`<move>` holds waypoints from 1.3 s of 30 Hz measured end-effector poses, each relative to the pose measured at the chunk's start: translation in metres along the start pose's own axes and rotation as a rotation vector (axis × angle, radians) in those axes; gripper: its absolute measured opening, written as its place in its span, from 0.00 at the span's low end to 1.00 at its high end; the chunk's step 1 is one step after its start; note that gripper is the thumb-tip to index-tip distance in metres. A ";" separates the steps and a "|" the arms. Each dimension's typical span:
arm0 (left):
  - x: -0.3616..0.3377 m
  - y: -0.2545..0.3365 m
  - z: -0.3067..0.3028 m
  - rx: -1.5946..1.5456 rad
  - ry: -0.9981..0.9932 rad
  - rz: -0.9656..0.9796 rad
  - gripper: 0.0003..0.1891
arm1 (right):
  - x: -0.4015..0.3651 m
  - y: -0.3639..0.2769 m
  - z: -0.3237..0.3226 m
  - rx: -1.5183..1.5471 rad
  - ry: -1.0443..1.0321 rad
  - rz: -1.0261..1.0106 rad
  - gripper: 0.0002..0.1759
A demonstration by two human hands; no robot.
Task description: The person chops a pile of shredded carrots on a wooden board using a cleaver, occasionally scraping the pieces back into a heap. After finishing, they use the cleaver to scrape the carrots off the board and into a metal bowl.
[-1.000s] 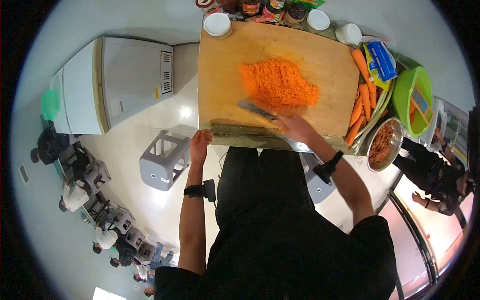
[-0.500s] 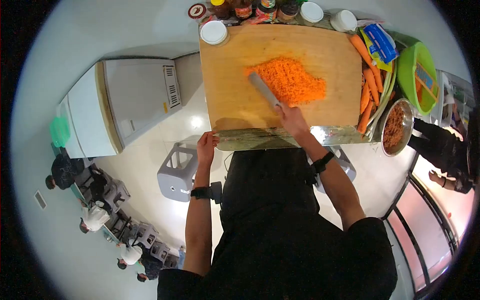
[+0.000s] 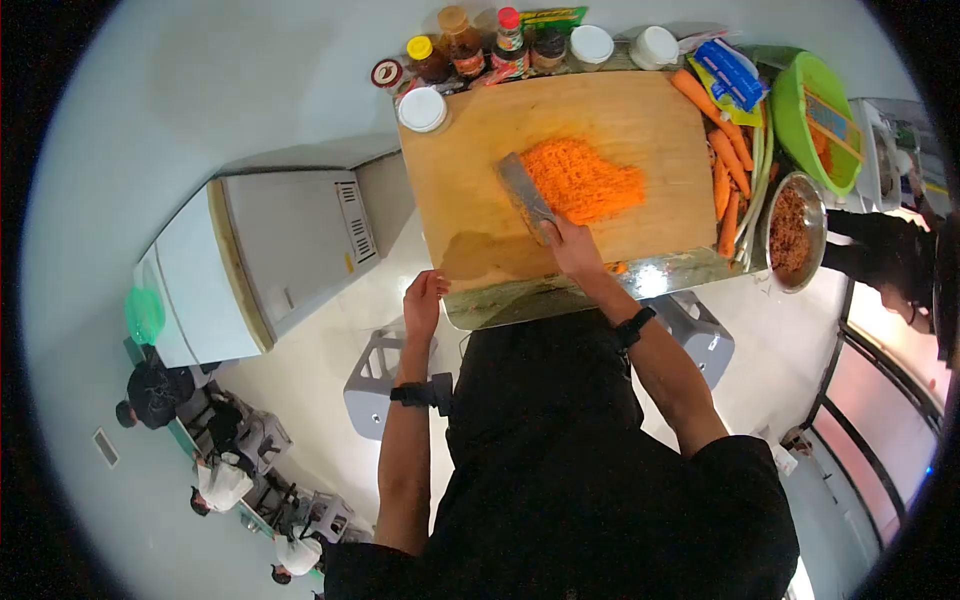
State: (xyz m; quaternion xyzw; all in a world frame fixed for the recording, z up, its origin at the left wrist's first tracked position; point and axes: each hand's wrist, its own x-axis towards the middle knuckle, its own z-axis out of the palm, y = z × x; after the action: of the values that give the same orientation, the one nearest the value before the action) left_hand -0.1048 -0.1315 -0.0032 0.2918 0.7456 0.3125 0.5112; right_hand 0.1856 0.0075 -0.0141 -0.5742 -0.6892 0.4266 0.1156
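A heap of finely chopped carrot [image 3: 585, 182] lies on the wooden cutting board [image 3: 460, 180]. My right hand [image 3: 572, 248] is closed round the handle of a cleaver [image 3: 524, 190], whose broad blade rests at the heap's left edge. My left hand [image 3: 427, 290] hovers by the board's lower left corner, touching nothing that I can make out; its fingers are curled and close together. Whole carrots [image 3: 730, 150] and green onions [image 3: 758, 185] lie along the board's right side.
Jars and bottles [image 3: 462, 45] line the board's far edge. At the right are a metal bowl of brown food [image 3: 794, 232], a green basket [image 3: 812, 130] and another person [image 3: 880, 250]. Stools [image 3: 375, 385] stand below; a white fridge [image 3: 290, 250] is at the left.
The view has shifted, showing more of the jars. The cleaver blade has turned to show more of its flat side. My left hand has come away slightly from the table edge.
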 end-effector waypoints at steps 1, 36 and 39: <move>0.003 0.015 0.006 -0.007 -0.011 0.012 0.17 | -0.003 -0.002 -0.011 0.008 0.041 0.040 0.24; -0.056 0.237 0.187 0.686 -0.261 1.083 0.29 | -0.031 -0.033 -0.188 1.259 -0.061 0.562 0.15; -0.056 0.231 0.184 0.702 -0.318 1.052 0.30 | -0.033 -0.035 -0.188 1.292 -0.103 0.578 0.14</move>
State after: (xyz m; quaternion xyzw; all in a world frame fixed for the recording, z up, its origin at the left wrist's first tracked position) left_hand 0.1130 0.0041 0.1538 0.8100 0.4763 0.2120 0.2685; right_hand 0.2936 0.0646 0.1365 -0.5295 -0.1229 0.7903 0.2827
